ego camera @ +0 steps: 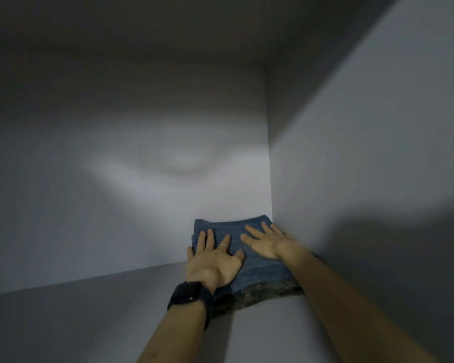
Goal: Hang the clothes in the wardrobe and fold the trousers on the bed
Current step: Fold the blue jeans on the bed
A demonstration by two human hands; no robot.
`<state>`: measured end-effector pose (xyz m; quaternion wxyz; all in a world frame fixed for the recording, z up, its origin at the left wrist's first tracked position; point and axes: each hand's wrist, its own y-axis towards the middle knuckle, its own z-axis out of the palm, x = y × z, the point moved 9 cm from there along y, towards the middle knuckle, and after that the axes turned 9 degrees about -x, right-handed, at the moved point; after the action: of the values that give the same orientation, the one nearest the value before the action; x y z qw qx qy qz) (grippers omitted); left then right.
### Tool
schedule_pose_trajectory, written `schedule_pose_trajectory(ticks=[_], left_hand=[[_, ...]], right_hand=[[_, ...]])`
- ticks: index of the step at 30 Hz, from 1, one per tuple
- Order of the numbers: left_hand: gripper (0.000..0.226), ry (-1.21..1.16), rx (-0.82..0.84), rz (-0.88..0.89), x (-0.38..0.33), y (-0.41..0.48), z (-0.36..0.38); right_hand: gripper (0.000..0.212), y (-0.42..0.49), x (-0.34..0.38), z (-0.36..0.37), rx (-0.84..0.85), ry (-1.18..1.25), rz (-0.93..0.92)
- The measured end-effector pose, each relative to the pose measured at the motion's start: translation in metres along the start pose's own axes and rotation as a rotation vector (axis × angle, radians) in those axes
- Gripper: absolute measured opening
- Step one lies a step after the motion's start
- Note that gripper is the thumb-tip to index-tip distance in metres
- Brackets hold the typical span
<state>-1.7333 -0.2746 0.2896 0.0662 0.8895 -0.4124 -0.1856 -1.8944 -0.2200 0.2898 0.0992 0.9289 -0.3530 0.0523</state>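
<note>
Folded blue denim trousers (pixel 257 268) lie on a grey wardrobe shelf (pixel 89 310), pushed into the back right corner. Under them a camouflage-patterned garment (pixel 268 293) shows at the front edge of the pile. My left hand (pixel 212 260), with a ring and a black watch on the wrist, lies flat on the left part of the denim, fingers spread. My right hand (pixel 266 241) presses flat on the right part, fingers straight and pointing toward the back wall.
The wardrobe's back wall (pixel 142 166) stands just behind the pile and the right side wall (pixel 364 153) touches it. The shelf's ceiling panel (pixel 168 30) is dark overhead. The shelf stretches to the left of the pile.
</note>
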Motion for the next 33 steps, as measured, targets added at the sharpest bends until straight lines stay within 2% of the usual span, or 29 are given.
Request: schedule_pose_trajectory(ticks=[4,7,10,11,13,14,16,18,22,24,26,27,30,33], left_hand=[[0.073,-0.029,0.014,-0.016,0.005,0.007,0.003],[0.075,-0.087,0.04,-0.028,0.008,0.014,0.008],[0.082,-0.112,0.073,-0.047,0.018,0.026,0.014],[0.089,-0.101,0.082,-0.047,0.019,0.029,0.015],[0.099,-0.082,0.081,-0.042,0.02,0.032,0.014],[0.098,-0.087,0.073,-0.038,0.018,0.03,0.013],[0.085,-0.137,0.049,-0.049,0.017,0.024,0.009],[0.077,-0.161,0.005,-0.046,0.014,0.017,0.001],[0.065,-0.164,-0.104,-0.02,0.012,0.0,-0.013],[0.069,-0.129,-0.106,-0.003,0.015,-0.012,-0.009],[0.085,-0.067,-0.099,0.035,0.017,-0.024,-0.01],[0.084,-0.036,-0.091,0.048,0.017,-0.033,-0.015],[0.056,0.007,-0.08,0.102,0.019,-0.059,-0.034],[0.055,0.032,-0.095,0.21,0.007,-0.091,-0.052]], right_hand=[[0.084,0.008,-0.013,0.008,0.049,-0.01,0.056],[0.088,0.004,-0.007,0.008,0.087,-0.033,0.021],[0.121,0.018,-0.007,0.019,0.084,-0.06,0.009],[0.114,0.019,-0.008,0.014,0.022,-0.039,0.039],[0.079,0.004,-0.003,-0.01,-0.185,0.001,0.045],[0.067,-0.009,0.001,-0.025,-0.31,0.002,0.02],[0.06,-0.041,0.008,-0.049,-0.486,0.054,-0.028],[0.061,-0.069,0.007,-0.051,-0.482,0.043,-0.041],[0.055,-0.094,-0.013,-0.021,-0.256,-0.036,-0.047],[0.054,-0.097,-0.02,-0.019,-0.195,0.002,-0.03],[0.055,-0.1,-0.021,-0.02,-0.174,0.027,0.025],[0.056,-0.106,-0.021,-0.022,-0.187,0.047,0.054],[0.055,-0.137,-0.024,-0.024,-0.291,0.198,0.111],[0.05,-0.198,-0.026,-0.036,-0.493,0.449,0.082]])
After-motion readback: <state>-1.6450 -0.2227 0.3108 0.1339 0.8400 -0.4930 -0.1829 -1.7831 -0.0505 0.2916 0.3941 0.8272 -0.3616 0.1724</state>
